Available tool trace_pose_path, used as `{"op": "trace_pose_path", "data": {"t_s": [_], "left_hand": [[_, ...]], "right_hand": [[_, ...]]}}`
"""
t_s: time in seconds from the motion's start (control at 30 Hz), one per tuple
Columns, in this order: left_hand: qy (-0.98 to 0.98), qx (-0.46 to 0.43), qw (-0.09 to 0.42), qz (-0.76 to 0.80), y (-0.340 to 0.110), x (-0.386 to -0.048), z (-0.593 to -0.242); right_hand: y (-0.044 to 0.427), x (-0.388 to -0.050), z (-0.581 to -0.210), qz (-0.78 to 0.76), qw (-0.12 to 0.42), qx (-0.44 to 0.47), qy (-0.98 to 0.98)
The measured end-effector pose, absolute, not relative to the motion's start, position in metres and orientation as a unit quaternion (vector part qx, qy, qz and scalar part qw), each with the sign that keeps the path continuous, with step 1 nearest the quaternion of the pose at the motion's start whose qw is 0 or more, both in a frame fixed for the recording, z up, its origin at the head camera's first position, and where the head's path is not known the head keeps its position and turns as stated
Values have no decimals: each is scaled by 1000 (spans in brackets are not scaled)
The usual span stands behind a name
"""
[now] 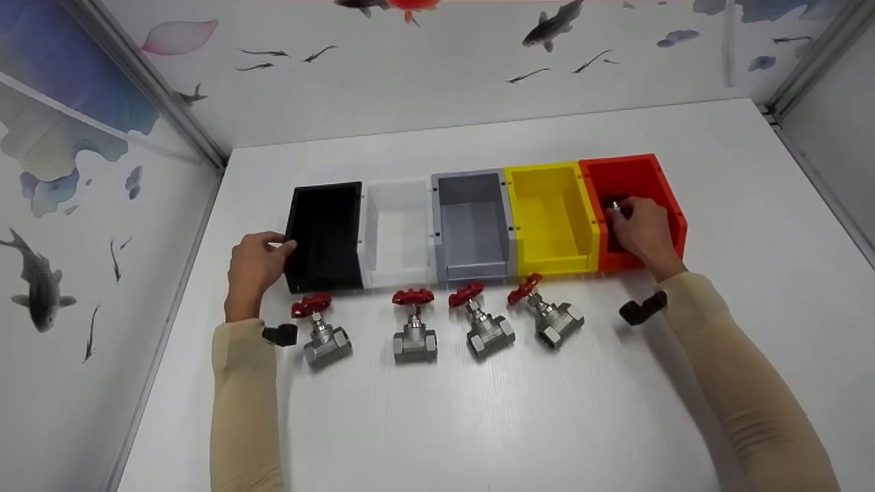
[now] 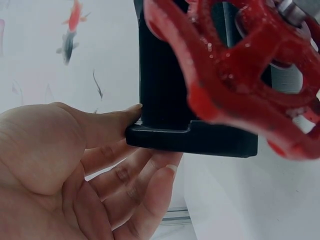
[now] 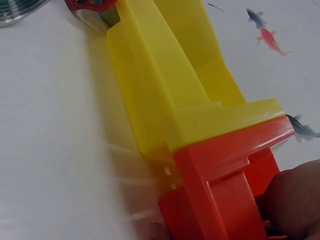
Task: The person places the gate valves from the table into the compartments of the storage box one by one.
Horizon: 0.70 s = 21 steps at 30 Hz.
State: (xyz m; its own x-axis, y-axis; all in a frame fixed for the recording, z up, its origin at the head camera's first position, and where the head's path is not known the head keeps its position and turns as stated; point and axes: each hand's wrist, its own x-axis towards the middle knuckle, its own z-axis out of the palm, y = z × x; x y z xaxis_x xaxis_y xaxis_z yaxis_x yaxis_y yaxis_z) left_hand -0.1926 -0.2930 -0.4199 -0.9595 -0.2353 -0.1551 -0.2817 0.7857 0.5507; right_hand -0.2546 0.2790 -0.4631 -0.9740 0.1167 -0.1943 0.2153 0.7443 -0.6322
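My left hand (image 1: 254,268) holds the left wall of the black bin (image 1: 292,266), thumb at the rim and fingers along the outside; the left wrist view shows this grip close up. My right hand (image 1: 642,229) reaches inside the red bin (image 1: 673,205). Its fingers pinch a silver metal part (image 1: 616,206), seemingly a valve, mostly hidden by the hand and the bin. In front of the bins lie gate valves with red handwheels: one by the black bin (image 1: 327,342), one by the white bin (image 1: 415,342), one by the grey bin (image 1: 489,333), and one by the yellow bin (image 1: 557,321).
The white bin (image 1: 400,277), grey bin (image 1: 475,270) and yellow bin (image 1: 554,265) stand side by side between the black and red ones on a white table (image 1: 478,424). White panels (image 1: 424,102) with painted fish enclose the back and sides.
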Motion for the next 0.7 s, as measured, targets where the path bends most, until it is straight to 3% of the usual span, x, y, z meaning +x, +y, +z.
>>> {"op": "trace_pose_path", "data": {"t_s": [0.7], "left_hand": [[941,-142,47,303,-293,-193,-419]], "right_hand": [[282,-238,-444,-337,35,68,938]]}}
